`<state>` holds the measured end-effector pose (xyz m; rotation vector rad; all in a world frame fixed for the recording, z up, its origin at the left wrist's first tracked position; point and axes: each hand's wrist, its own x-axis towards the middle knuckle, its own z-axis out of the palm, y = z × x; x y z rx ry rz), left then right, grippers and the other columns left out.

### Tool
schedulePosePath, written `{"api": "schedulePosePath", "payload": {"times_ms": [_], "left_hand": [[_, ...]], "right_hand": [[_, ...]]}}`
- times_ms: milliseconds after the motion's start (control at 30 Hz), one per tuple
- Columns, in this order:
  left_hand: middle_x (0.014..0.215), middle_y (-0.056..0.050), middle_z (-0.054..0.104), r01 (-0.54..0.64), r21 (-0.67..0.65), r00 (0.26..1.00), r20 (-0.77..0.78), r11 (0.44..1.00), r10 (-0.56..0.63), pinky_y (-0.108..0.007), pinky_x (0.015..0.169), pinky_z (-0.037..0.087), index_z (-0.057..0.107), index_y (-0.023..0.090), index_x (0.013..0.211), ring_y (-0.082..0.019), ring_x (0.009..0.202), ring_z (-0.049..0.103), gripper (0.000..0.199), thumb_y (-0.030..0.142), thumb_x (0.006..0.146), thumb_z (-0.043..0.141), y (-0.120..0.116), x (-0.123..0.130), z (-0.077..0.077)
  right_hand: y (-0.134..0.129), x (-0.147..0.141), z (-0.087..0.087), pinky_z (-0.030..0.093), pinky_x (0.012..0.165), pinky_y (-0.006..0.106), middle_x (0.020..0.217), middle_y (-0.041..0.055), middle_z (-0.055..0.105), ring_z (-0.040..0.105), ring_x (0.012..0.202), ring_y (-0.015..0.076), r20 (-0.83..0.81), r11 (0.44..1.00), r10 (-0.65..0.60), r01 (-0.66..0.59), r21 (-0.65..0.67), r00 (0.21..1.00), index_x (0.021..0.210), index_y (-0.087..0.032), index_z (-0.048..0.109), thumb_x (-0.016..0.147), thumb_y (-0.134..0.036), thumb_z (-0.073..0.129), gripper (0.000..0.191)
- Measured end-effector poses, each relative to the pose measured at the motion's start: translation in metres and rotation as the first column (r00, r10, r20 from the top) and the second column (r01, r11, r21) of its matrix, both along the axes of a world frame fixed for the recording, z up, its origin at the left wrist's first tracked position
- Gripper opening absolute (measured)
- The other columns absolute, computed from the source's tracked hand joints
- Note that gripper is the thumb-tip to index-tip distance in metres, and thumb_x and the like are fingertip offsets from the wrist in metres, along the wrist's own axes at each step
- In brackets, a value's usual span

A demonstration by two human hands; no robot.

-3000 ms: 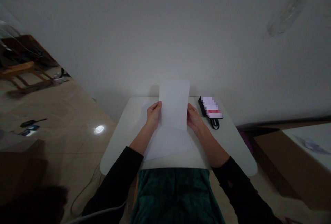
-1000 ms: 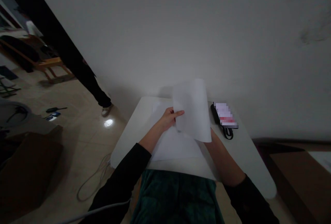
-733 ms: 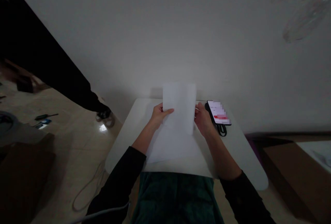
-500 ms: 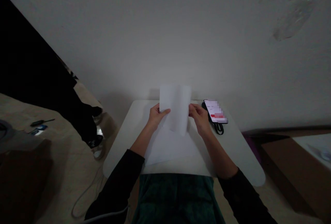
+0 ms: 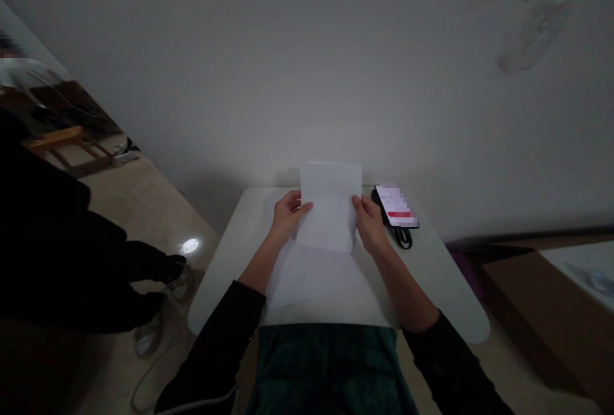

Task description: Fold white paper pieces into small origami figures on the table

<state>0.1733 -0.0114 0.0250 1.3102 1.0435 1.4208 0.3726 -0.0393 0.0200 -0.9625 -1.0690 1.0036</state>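
A: Where's the sheet (image 5: pixel 330 217) rn?
B: Dead ctr of frame, right btwn L hand (image 5: pixel 286 215) and R hand (image 5: pixel 370 222). Long axis looks to run up the frame, toward the wall (image 5: pixel 307 76).
A: Which hand's nearer?
B: Neither, both touch it! L hand grips the left edge, thumb flat on the face; R hand grips the right edge, thumb in front, abt same height.
A: Material?
B: Plain white paper, thin, matte, rectangular. Pale line near the top edge; can't tell if it's folded or doubled.
A: Underneath?
B: Loose paper (image 5: pixel 311 281), flat on the smooth white table (image 5: pixel 441 300), lower ctr. Sheet overlaps it in view; contact unclear.
A: Right of ctr?
B: Phone (image 5: pixel 394 206), part pixelated, w/ black looped strap (image 5: pixel 398 236), near R hand. Soft green cloth (image 5: pixel 326 370), bottom ctr.
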Motion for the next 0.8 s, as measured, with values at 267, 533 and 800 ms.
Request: {"api": "schedulePosePath", "payload": {"times_ms": [267,533,800], "left_hand": [[0.119,-0.007,0.064,-0.005,0.535,0.848,-0.446,0.845,0.287,-0.049,0.111,0.024,0.067,0.029,0.095,-0.03,0.125,0.049,0.03,0.029,0.068,0.079,-0.04,0.007,0.034],[0.108,-0.008,0.072,0.236,0.313,0.853,-0.521,0.92,-0.041,-0.05,0.114,0.013,0.072,0.027,0.104,-0.027,0.114,0.06,0.021,0.033,0.085,0.064,-0.046,0.014,0.028],[0.104,-0.005,0.073,0.202,0.401,0.797,-0.598,0.893,0.088,-0.046,0.111,0.016,0.072,0.031,0.101,-0.024,0.108,0.061,0.02,0.033,0.091,0.055,-0.034,-0.005,0.007]], "right_hand": [[-0.016,0.004,0.01,0.036,0.104,0.044,0.127,0.0077,0.064,0.055,0.123,0.0237,0.546,0.791,-0.525,0.137,0.597,0.653,0.121,-0.027,0.061,0.098,-0.029,0.042,0.03],[-0.011,-0.01,-0.011,0.038,0.102,0.044,0.113,0.0039,0.072,0.056,0.123,0.0223,0.673,0.733,-0.515,-0.134,0.667,0.531,0.105,-0.028,0.067,0.095,-0.021,0.051,0.02],[-0.004,-0.011,-0.017,0.03,0.1,0.043,0.11,0.0022,0.073,0.057,0.121,0.0221,0.715,0.742,-0.531,-0.157,0.651,0.455,0.111,-0.028,0.066,0.095,-0.016,0.051,0.024]]}}
